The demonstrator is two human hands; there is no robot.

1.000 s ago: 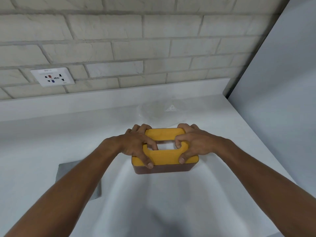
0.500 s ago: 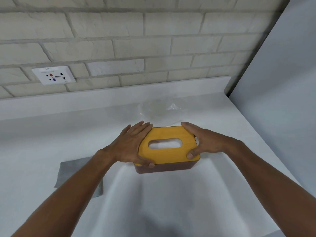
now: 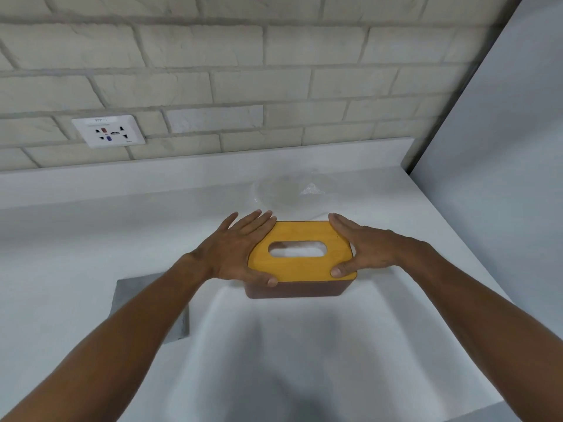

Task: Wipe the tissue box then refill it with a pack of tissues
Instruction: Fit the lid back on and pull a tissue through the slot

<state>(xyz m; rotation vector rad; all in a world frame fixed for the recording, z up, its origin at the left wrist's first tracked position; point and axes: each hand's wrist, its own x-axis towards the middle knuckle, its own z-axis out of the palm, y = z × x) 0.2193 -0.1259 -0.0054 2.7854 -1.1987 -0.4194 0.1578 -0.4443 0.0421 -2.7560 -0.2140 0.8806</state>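
Grey cloth [image 3: 134, 295]: right part hidden behind left forearm. Tissue box [image 3: 304, 269]: ends covered by left hand [image 3: 234, 251] and right hand [image 3: 368, 248]. Wall socket [image 3: 108, 131]: label too small to read. Clear plastic wrapper [image 3: 292, 193] behind box: faint, outline unclear. Both forearms cut off by bottom edge.

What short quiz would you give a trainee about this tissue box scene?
1. True or false: the yellow lid is on the tissue box.
2. What lies on the white counter to the left of the box? A) a grey cloth B) a sponge C) a brush
3. Fill in: the left hand and the right hand hold the box by its two ____.

Key: 1 true; 2 A; 3 ends.
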